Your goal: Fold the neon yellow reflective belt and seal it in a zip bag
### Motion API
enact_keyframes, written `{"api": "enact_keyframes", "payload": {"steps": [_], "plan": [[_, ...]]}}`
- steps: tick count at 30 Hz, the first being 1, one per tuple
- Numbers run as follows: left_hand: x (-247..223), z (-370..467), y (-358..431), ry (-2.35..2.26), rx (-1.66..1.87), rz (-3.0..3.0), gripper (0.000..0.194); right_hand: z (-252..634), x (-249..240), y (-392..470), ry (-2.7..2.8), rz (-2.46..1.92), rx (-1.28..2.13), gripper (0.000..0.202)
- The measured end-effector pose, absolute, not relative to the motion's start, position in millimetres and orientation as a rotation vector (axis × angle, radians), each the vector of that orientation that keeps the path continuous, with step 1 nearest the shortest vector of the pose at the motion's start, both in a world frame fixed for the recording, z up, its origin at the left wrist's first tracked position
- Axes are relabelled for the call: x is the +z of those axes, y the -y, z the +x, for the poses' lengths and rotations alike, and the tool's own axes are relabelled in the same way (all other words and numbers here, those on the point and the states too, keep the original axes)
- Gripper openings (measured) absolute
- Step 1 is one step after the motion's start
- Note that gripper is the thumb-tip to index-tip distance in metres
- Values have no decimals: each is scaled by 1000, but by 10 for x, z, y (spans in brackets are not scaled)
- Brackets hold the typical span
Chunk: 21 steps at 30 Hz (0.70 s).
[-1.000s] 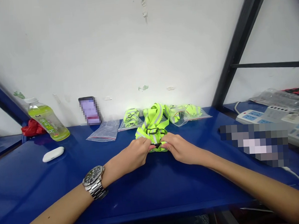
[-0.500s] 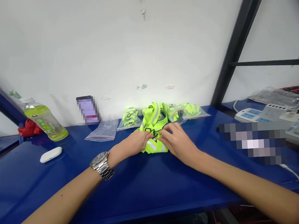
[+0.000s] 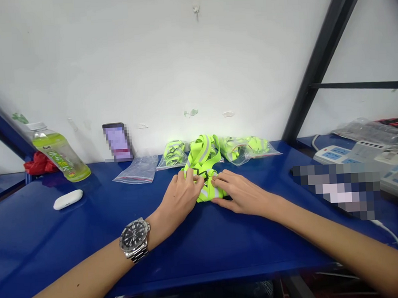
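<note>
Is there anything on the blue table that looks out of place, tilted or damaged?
The green drink bottle leans tilted toward the wall instead of standing upright. The wall has chipped paint spots. Nothing appears spilled.

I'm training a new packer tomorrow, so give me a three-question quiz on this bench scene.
1. True or false: both hands rest on the folded neon-yellow reflective strap bundle.
2. Which wrist wears the silver metal wristwatch? A) left B) right
3. Fill in: the clear plastic bottle of green drink leans against the ____.

Key:
1. True: the left hand and the right hand both press on it, on the blue tabletop.
2. A.
3. Wall: the white wall, left of the flat empty clear zip bag.
</note>
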<state>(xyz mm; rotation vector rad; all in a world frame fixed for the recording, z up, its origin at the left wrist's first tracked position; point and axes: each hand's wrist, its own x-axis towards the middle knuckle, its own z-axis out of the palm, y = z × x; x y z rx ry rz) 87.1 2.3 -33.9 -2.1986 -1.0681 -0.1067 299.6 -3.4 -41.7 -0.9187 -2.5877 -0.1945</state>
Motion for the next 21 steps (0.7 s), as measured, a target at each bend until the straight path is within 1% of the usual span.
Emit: {"api": "enact_keyframes", "payload": {"steps": [2,6,8,9,14,18,21], "plan": [[-364,850,-1,980,-161,-2240,20,3010,-411,15,2613,-898,-203,27],[-403,752,62,878,-267,-2395,38,3022,-441,-6,2613,-880,-229,27],[-397,711,95,867,-282,-2458,43,3014,-453,-6,2607,-870,-245,27],[-390,700,103,861,-271,-2479,43,3006,-454,-2,2608,-870,-262,26],[-378,715,80,848,-155,-2463,30,2951,-432,42,2637,-881,-417,23],[-390,734,89,860,-115,-2449,34,2923,-431,48,2668,-864,-516,25],[-388,710,111,902,-155,-2484,33,2919,-419,16,2693,-884,-465,28]]}}
